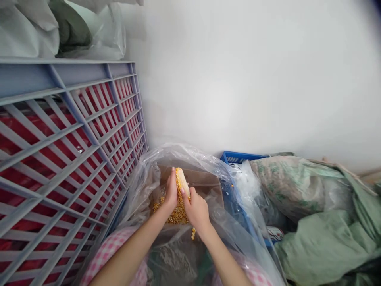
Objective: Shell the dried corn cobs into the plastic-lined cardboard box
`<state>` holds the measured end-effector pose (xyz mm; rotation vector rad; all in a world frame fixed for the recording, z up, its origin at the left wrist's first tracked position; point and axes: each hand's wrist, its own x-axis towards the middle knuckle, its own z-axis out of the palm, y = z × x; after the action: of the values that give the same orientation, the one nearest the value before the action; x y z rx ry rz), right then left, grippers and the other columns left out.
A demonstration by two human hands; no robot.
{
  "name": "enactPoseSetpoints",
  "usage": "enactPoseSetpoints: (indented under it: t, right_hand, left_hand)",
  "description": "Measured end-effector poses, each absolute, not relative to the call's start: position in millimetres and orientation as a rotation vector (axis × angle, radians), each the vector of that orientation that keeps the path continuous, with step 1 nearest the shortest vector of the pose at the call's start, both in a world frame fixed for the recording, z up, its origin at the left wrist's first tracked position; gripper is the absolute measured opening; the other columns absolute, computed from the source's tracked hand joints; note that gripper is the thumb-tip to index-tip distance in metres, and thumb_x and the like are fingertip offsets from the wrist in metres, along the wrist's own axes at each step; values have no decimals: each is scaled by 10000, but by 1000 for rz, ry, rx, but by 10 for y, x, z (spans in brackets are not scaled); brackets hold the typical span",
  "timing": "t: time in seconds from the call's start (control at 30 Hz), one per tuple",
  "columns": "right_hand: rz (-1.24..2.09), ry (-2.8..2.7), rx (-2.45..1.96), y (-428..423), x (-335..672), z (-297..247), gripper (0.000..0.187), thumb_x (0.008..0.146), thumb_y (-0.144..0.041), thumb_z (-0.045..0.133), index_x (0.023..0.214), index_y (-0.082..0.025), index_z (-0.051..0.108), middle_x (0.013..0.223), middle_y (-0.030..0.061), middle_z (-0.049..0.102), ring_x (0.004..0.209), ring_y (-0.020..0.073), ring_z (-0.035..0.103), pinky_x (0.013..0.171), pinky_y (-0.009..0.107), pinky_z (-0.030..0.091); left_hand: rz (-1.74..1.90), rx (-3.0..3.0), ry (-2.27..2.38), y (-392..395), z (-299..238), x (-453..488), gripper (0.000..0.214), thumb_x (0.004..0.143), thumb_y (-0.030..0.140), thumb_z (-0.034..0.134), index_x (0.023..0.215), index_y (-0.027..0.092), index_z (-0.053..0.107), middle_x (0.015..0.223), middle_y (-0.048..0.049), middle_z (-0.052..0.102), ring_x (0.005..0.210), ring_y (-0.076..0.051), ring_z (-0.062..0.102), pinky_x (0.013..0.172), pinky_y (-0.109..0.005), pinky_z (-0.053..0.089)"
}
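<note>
Both hands grip one corn cob [182, 180], yellow with kernels still on it, held upright over a cardboard box [205, 180]. My left hand [171, 190] is closed round its left side. Wrapped round the lower right of the cob is my right hand [196, 208], thumb pressed on the kernels. Loose yellow kernels [177, 216] lie in a heap in the box below the hands. A clear plastic bag [166, 159] lines the box and spreads around it.
A tall grey-blue slatted crate [68, 151] with red contents stands close on the left, bags piled on top. A blue basket [238, 158] and green woven sacks [321, 222] fill the right. A white wall is behind. Pink checked fabric [114, 246] covers my knees.
</note>
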<state>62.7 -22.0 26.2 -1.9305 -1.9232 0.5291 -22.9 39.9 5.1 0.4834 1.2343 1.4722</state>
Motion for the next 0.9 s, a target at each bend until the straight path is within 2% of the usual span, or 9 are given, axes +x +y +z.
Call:
enactPoseSetpoints:
  t: [0.07, 0.13, 0.33, 0.5, 0.73, 0.9]
  right_hand:
    - [595, -1889, -1916, -219, 651, 277, 495, 891, -494, 113, 908, -210, 518, 809, 85, 675, 732, 239, 637, 565, 275, 347]
    - [685, -1840, -1926, -222, 676, 301, 555, 886, -503, 57, 894, -216, 532, 811, 87, 678, 750, 241, 638, 572, 276, 353]
    - [661, -1694, -1965, -189, 675, 288, 653, 882, -501, 26, 831, -197, 602, 829, 118, 683, 776, 252, 639, 593, 290, 363]
    - [580, -1630, -1868, -146, 658, 207, 695, 896, -468, 32, 720, -184, 641, 749, 120, 686, 697, 225, 637, 573, 274, 345]
    - [614, -1527, -1708, -167, 617, 116, 610, 905, -463, 130, 557, -192, 552, 545, 38, 595, 494, 147, 513, 520, 250, 268]
    - [812, -1342, -1633, -97, 638, 130, 617, 857, -571, 165, 464, -187, 446, 463, 13, 478, 466, 119, 416, 508, 245, 245]
  left_hand:
    - [1426, 538, 1190, 338, 89, -177, 372, 619, 471, 643, 854, 204, 534, 693, 2, 567, 567, -130, 563, 549, -252, 448]
    - [1418, 569, 1190, 302, 119, -143, 385, 593, 444, 678, 846, 194, 529, 689, 10, 555, 585, -120, 555, 571, -239, 442]
    - [1493, 739, 1308, 271, 157, -109, 352, 625, 429, 653, 853, 187, 538, 772, -4, 576, 687, -122, 555, 646, -231, 431]
    - [1480, 875, 1313, 235, 179, -139, 338, 636, 448, 634, 844, 195, 548, 776, -8, 587, 691, -139, 559, 624, -231, 432]
    - [1483, 894, 1318, 159, 176, -163, 331, 664, 441, 618, 887, 213, 530, 773, 7, 560, 652, -116, 546, 600, -219, 433]
    - [1467, 782, 1226, 156, 241, -149, 336, 640, 423, 645, 862, 198, 533, 724, 22, 536, 600, -95, 536, 567, -203, 433]
